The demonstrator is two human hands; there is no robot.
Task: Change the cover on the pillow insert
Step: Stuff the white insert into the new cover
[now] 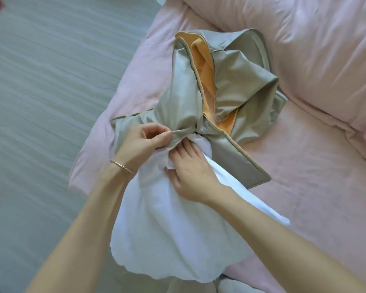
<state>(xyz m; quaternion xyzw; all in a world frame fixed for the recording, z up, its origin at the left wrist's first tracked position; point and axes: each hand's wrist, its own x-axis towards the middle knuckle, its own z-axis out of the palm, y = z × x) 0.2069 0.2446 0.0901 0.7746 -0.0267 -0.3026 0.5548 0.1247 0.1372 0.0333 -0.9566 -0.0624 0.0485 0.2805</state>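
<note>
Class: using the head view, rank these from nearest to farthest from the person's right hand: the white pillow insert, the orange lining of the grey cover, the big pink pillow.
1. white pillow insert: under the right hand, touching.
2. orange lining: beyond the hand, inside the grey cover.
3. big pink pillow: far upper right.

Before you is a bed with a pale pink sheet (304, 176). A crumpled grey-green satin pillow cover with orange lining (230, 85) lies on it. A plump pink pillow (304, 49) rests beyond.
</note>
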